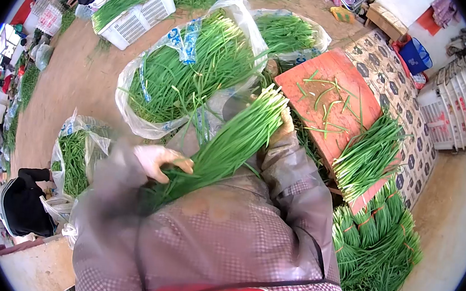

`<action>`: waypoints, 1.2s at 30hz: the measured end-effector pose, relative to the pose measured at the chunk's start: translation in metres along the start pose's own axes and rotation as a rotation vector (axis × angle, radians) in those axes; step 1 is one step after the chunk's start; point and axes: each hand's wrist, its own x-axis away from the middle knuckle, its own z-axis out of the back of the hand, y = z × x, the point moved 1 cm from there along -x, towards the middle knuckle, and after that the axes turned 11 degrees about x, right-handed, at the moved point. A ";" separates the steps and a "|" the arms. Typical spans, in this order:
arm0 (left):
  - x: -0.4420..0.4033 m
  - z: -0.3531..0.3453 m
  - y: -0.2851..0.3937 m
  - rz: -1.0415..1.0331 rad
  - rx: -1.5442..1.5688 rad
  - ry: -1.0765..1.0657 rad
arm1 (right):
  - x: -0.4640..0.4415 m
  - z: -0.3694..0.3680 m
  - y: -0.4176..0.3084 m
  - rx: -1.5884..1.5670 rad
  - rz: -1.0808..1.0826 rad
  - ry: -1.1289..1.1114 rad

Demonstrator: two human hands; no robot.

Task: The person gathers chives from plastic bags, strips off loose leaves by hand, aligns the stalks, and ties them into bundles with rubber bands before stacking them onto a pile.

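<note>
Looks partway along, judging by the deep stack of long green stalks in red-banded bunches (pixel 376 232) at lower right, just beyond the flat, worn red board (pixel 334 60). Gripping, with the right hand (pixel 287 122), the pale stem ends of a thick, slanting bundle of long green stalks (pixel 234 134) in front of the chest, between the board and the big clear plastic bag (pixel 124 93); wrapped around from the side, with most fingers hidden. Reaching in at the leafy end with the left hand (pixel 158 159), thumb and fingers apart and loosely curved (too blurred to tell how firmly touching). Showing no band on the held bundle, so probably not yet finished. Lying on the near end of the board, next to scattered green scraps (pixel 333 99): a loose sheaf of dark green stalks (pixel 367 158), likewise without any visible band. Plenty left, seemingly, given the heap of unbound green stalks (pixel 214 48) filling the bag.
</note>
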 end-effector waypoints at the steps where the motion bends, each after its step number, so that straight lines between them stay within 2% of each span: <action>1: 0.004 0.013 0.009 0.039 0.085 -0.025 | -0.002 -0.004 -0.002 0.015 0.035 0.004; 2: 0.008 0.026 0.029 0.040 0.071 0.027 | -0.003 -0.003 -0.004 0.016 0.035 0.006; 4: 0.009 0.039 0.057 0.065 0.389 0.281 | -0.005 -0.003 -0.007 0.062 0.018 -0.097; 6: -0.015 0.061 0.069 -0.191 0.142 0.533 | -0.007 -0.019 -0.015 0.104 0.023 -0.091; 7: -0.034 0.068 0.060 -0.317 0.196 0.596 | -0.006 -0.029 -0.017 0.126 0.041 -0.086; 8: -0.061 0.074 0.043 -0.481 0.281 0.597 | -0.006 -0.036 -0.019 0.148 0.058 -0.081; 10: -0.109 0.071 0.010 -0.488 0.439 0.460 | -0.006 -0.044 -0.022 0.150 0.039 -0.126; 11: -0.126 0.057 0.024 -0.476 0.708 0.343 | -0.005 -0.050 -0.024 0.161 0.005 -0.131; 12: -0.120 0.039 0.033 -0.181 0.841 0.451 | -0.003 -0.055 -0.026 0.172 -0.029 -0.136; 13: -0.121 0.025 0.040 -0.109 0.957 0.418 | 0.002 -0.063 -0.026 0.104 -0.056 -0.071; 16: -0.131 -0.008 0.012 -0.092 1.238 0.150 | 0.000 -0.040 -0.020 0.165 -0.018 -0.063; 17: -0.132 -0.016 0.003 -0.089 1.293 0.068 | 0.003 -0.066 -0.026 0.182 0.004 0.147; 18: -0.132 -0.021 -0.005 -0.088 1.336 0.004 | -0.001 -0.054 -0.028 0.180 0.001 0.151; 20: -0.132 -0.027 -0.013 -0.085 1.388 -0.058 | -0.016 -0.027 -0.037 0.053 -0.264 0.291; 21: -0.131 -0.029 -0.016 -0.084 1.399 -0.054 | -0.023 -0.027 -0.042 0.113 -0.064 0.448; 22: -0.130 -0.030 -0.014 -0.103 1.423 -0.035 | -0.025 -0.024 -0.060 0.090 0.014 0.379; 24: -0.126 -0.032 -0.013 -0.157 1.494 0.026 | -0.024 -0.021 -0.092 0.167 0.076 0.387; 26: -0.126 -0.033 -0.020 -0.157 1.500 0.052 | -0.012 -0.048 -0.107 0.501 0.180 0.284; 28: -0.126 -0.032 -0.023 -0.130 1.509 0.062 | -0.012 -0.049 -0.106 1.057 0.083 0.238; 30: -0.129 -0.033 -0.024 -0.149 1.511 0.035 | 0.007 -0.064 -0.089 1.256 0.068 0.045; 31: -0.129 -0.034 -0.025 -0.153 1.521 0.035 | 0.010 -0.065 -0.091 1.313 0.113 0.091; 34: -0.126 -0.036 -0.024 -0.151 1.566 0.070 | 0.012 -0.074 -0.110 0.907 0.207 0.471; 36: -0.122 -0.034 -0.024 -0.126 1.610 0.085 | 0.011 -0.060 -0.115 0.985 0.264 0.484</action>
